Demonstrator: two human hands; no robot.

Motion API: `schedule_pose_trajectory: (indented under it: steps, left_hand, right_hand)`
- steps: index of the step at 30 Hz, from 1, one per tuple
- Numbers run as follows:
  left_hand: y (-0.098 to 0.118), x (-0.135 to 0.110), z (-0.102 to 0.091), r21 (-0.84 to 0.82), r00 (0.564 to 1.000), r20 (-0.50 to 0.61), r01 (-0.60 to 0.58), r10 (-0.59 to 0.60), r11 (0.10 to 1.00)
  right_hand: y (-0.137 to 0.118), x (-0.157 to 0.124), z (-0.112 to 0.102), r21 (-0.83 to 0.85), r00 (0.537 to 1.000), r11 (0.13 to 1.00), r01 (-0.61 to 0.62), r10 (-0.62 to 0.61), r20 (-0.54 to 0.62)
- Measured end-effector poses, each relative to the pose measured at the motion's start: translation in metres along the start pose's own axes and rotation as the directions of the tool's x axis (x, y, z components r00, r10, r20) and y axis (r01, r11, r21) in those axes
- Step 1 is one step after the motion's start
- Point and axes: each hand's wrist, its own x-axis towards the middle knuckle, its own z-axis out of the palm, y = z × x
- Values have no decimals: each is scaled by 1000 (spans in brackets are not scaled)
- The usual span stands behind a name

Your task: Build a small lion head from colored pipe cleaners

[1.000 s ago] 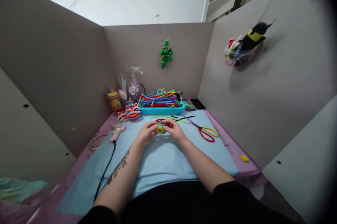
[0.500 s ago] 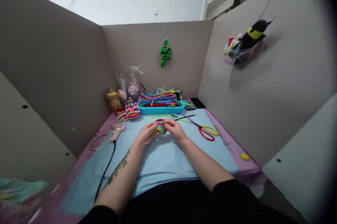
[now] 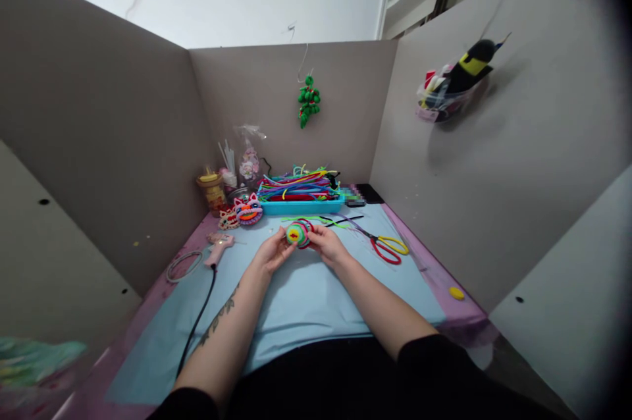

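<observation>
Between both hands, just above the blue cloth, is a small round pipe-cleaner piece [image 3: 296, 235] with coloured rings: green outside, yellow and red at the centre, and a dark red loop along its right side. My left hand [image 3: 273, 251] grips its left and lower edge, thumb in front. My right hand [image 3: 328, 244] pinches the red edge on its right. What the fingers do behind the piece is hidden. Loose pipe cleaners in green, black and purple lie just beyond the hands. Scissors [image 3: 388, 249] with one red and one yellow handle rest to the right.
A blue tray [image 3: 302, 207] heaped with pipe cleaners stands at the back. Left of it are pipe-cleaner animal faces [image 3: 248, 210] and a brown cup [image 3: 214, 193]. A pink glue gun [image 3: 218, 249] with its cord lies at left, a yellow disc [image 3: 457, 293] at right. Grey partitions enclose the table.
The round piece has been turned so its ringed face with the yellow centre now shows more fully. Both hands have shifted their hold slightly; more of the red loop shows at right.
</observation>
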Motion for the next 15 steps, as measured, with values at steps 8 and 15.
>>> schedule_pose_trajectory:
  steps: [8,15]
  left_hand:
    - [0,-6,-3,224,995,11,-101,101,969]
    - [-7,-7,3,256,966,229,-182,123,949]
  right_hand:
    - [-5,14,-30,251,997,967,-53,67,-46]
    - [-2,7,-17,306,978,929,-207,195,69]
